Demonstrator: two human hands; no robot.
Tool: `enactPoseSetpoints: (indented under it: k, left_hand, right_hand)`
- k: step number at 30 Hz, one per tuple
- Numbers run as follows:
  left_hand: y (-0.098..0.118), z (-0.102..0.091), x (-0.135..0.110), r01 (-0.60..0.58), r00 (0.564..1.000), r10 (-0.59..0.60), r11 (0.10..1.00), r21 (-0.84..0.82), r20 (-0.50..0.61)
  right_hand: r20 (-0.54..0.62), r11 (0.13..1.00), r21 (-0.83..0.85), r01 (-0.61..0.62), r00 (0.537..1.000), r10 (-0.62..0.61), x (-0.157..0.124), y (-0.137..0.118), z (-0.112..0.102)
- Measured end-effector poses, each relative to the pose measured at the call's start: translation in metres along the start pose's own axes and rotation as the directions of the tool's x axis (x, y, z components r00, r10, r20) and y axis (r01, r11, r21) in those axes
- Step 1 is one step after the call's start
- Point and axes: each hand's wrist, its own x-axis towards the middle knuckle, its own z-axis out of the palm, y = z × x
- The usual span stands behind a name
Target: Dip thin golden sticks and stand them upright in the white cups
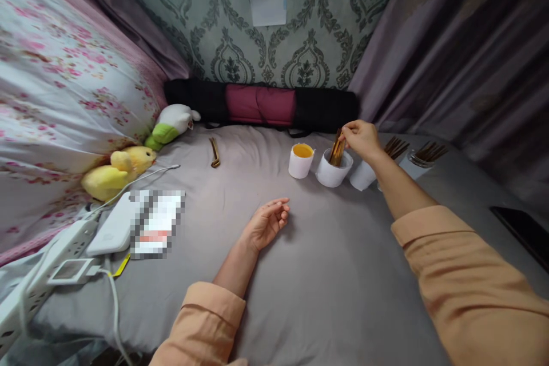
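My right hand (pixel 360 136) pinches a bundle of thin brown sticks (pixel 337 152). Their lower ends are inside a white-wrapped cup (pixel 333 174). Just left of it stands another white cup (pixel 301 163) with a yellow inside. Partly behind my right wrist is a third white container (pixel 361 176) with brown sticks sticking out. Further right, a white-wrapped jar (pixel 415 164) also holds several brown sticks. My left hand (pixel 268 223) rests on the grey sheet, on its side, fingers loosely bent and holding nothing. A folded brown, metallic-looking piece (pixel 214 153) lies farther back at left.
A black and maroon roll (pixel 261 104) lies along the wall. At left are plush toys (pixel 118 171), a white power bank (pixel 118 223), a blurred packet (pixel 158 224), cables and a power strip (pixel 43 274). A dark flat device (pixel 521 234) lies at far right.
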Motion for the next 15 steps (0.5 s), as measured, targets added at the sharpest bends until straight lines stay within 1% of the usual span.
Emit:
enactPoseSetpoints:
  k: [5, 15]
  left_hand:
    - [-0.0001, -0.0004, 0.0, -0.002, 1.0, 0.002, 1.0, -0.001, 0.002]
    - [0.0001, -0.0008, 0.0, 0.0, 1.0, 0.0, 1.0, 0.002, 0.003]
  right_hand:
    - [-0.034, 1.0, -0.022, -0.008, 0.999, 0.008, -0.0001, -0.0011, -0.0027]
    - [-0.004, 0.998, -0.064, 0.007, 1.0, -0.008, -0.0061, -0.001, -0.0029]
